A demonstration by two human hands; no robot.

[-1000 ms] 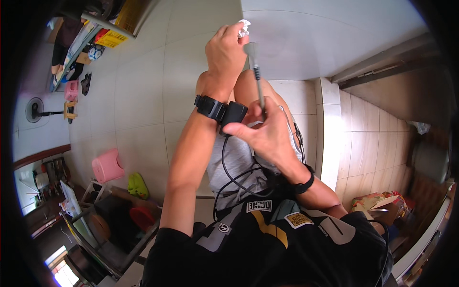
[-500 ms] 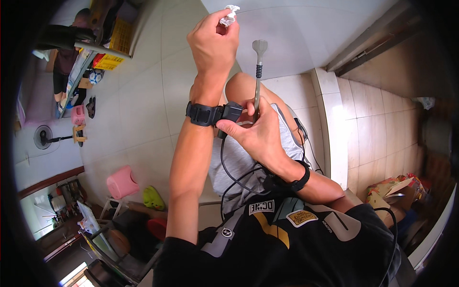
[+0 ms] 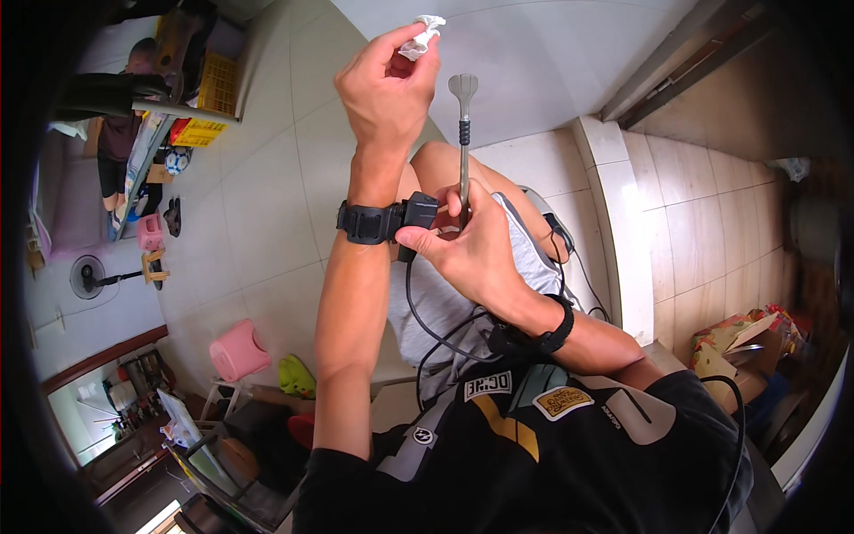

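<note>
My left hand (image 3: 382, 93) is raised in the upper middle, fingertips pinching a crumpled white tissue (image 3: 422, 36). My right hand (image 3: 471, 254) grips the shaft of an upright grey metal tool (image 3: 463, 98) with a flared, fan-like head and dark ribbed collar, just right of my left forearm. The right thumb rests against a black strapped device (image 3: 420, 211) on my left wrist. A black cable (image 3: 411, 296) hangs from below it over my grey shorts (image 3: 422, 329).
A person (image 3: 120, 138) is at upper left beside a rack and yellow crates (image 3: 216, 84). A standing fan (image 3: 86, 277), pink stool (image 3: 238, 351) and cluttered metal shelving (image 3: 205, 454) are left. A white tiled step (image 3: 609, 214) and cardboard boxes (image 3: 738, 356) are right.
My left hand with the tissue has moved up and leftward in the view. My right hand and tool shifted slightly left. More of the person at upper left shows now.
</note>
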